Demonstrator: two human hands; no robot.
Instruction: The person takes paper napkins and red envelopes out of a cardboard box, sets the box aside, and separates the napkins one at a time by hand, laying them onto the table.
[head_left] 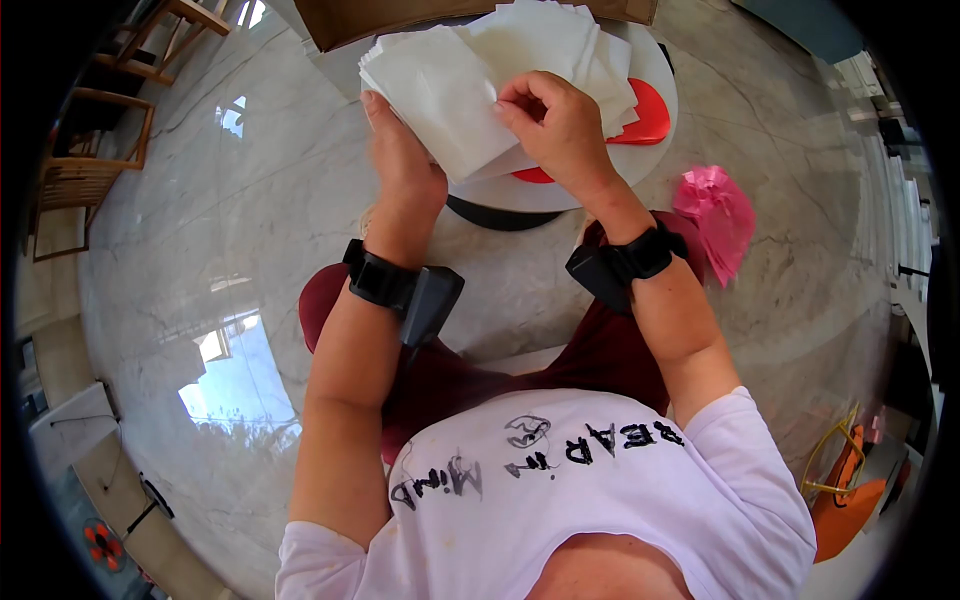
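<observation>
A fanned stack of thin white square sheets [440, 95] is held at its left and lower edge by my left hand [402, 150], with the thumb along the side. My right hand [555, 125] pinches the right edge of the top sheets between thumb and fingers. More white sheets [545, 45] lie spread in layers behind, on a round white stool top [655, 90] with red patches [645, 112]. Whether the sheets are paper or thin pouches I cannot tell.
A cardboard box [350, 18] stands at the far side of the stool. On the marble floor to the right lies a crumpled pink plastic bag [715, 215]. Wooden chairs [95, 165] are at the left, and an orange bag [845, 510] at the lower right.
</observation>
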